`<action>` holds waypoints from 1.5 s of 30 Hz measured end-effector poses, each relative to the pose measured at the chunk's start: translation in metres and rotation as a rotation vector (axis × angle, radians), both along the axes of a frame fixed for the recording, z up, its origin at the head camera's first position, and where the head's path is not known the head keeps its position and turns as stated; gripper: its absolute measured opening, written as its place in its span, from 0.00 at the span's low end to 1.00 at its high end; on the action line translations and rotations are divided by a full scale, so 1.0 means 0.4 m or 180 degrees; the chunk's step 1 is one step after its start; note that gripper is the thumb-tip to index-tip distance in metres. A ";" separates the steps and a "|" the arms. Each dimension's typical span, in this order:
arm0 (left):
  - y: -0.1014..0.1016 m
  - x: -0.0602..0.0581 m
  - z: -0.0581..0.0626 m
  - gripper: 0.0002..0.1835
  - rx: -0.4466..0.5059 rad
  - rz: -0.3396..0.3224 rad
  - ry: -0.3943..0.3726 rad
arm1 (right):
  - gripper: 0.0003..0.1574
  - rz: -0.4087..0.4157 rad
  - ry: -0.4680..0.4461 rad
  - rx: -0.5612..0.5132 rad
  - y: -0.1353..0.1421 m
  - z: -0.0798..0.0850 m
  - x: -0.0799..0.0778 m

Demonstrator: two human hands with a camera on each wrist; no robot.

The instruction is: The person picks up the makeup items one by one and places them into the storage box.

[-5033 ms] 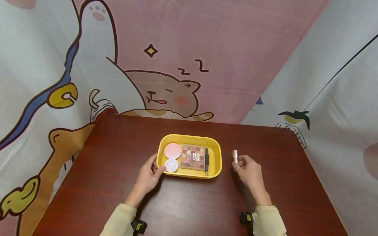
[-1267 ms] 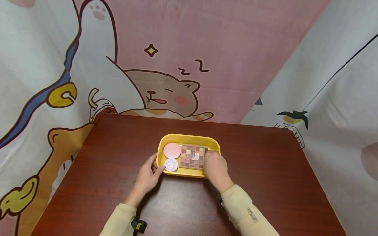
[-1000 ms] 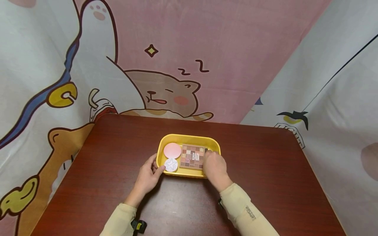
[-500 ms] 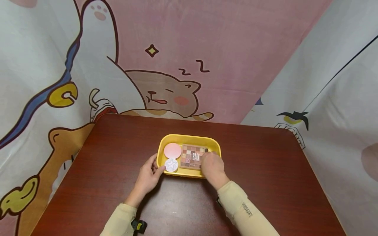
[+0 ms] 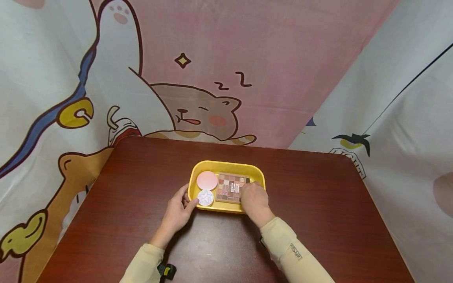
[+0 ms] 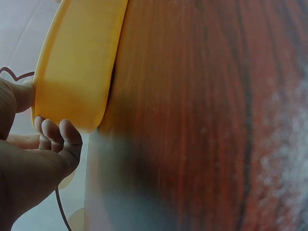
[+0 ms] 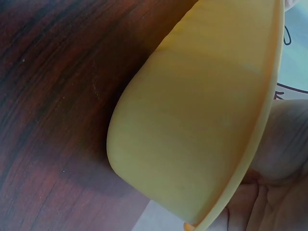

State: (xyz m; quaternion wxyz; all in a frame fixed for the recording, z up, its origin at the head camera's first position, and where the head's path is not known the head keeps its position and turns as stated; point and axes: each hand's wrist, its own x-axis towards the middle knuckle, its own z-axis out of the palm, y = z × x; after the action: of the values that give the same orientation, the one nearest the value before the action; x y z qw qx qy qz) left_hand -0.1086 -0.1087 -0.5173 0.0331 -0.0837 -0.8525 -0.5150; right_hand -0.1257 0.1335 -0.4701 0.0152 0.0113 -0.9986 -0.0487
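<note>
A yellow plastic basket stands mid-table in the head view. My left hand grips its left end, thumb at the rim and fingers against the outer wall, as the left wrist view also shows. Over the right end, my right hand reaches inside with its fingers hidden; I cannot tell what it holds. Beside it lies an eyeshadow palette lettered BACK. The dark end of a slim stick shows past the knuckles. A pink round compact and a white star-patterned round case lie at the left.
The dark red-brown wooden table extends around the basket on all sides. Behind it hangs a pink and white cartoon curtain. Black wrist straps sit at both cuffs.
Five seconds ago my right hand held a lipstick tube right of the basket; it since moved left into the basket, and the tube is out of sight. Lately it shifted slightly left; my left hand stayed.
</note>
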 end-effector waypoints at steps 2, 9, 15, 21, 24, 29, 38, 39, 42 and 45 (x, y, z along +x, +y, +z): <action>0.000 0.000 -0.001 0.30 -0.0006 0.0001 0.0012 | 0.15 0.0018 -0.0002 -0.0045 0.002 0.001 0.000; 0.000 -0.001 -0.002 0.30 0.0026 0.0000 0.0017 | 0.12 0.0094 0.0012 -0.0330 0.016 0.000 0.003; 0.001 -0.001 0.000 0.30 0.0015 0.0004 -0.0029 | 0.06 0.0270 0.0181 -0.0590 0.034 0.012 0.012; 0.003 -0.002 0.005 0.30 -0.0037 -0.0003 -0.0012 | 0.03 0.0429 0.0577 -0.0830 0.068 0.022 0.026; 0.003 -0.001 0.007 0.30 -0.0067 0.0002 -0.0027 | 0.04 0.0472 0.0676 -0.0968 0.085 0.024 0.031; 0.003 0.000 0.011 0.30 -0.0121 0.0018 -0.0040 | 0.07 0.0506 0.0688 -0.1197 0.106 0.031 0.036; 0.004 0.002 0.017 0.30 -0.0177 0.0032 -0.0010 | 0.09 0.0657 0.0864 -0.1293 0.125 0.032 0.039; 0.004 0.002 0.017 0.30 -0.0181 0.0033 -0.0016 | 0.10 0.0661 0.0865 -0.1296 0.125 0.032 0.039; 0.005 0.001 0.018 0.31 -0.0193 0.0035 -0.0043 | 0.10 0.0652 0.0844 -0.1302 0.125 0.034 0.041; 0.005 0.001 0.019 0.31 -0.0198 0.0032 -0.0062 | 0.10 0.0644 0.0825 -0.1305 0.127 0.035 0.042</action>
State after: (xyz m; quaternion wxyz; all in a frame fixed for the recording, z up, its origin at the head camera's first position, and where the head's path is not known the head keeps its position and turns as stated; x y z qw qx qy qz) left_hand -0.1080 -0.1066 -0.5099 0.0247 -0.0754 -0.8687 -0.4889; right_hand -0.1088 0.1843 -0.4562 0.1498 0.1015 -0.9711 0.1554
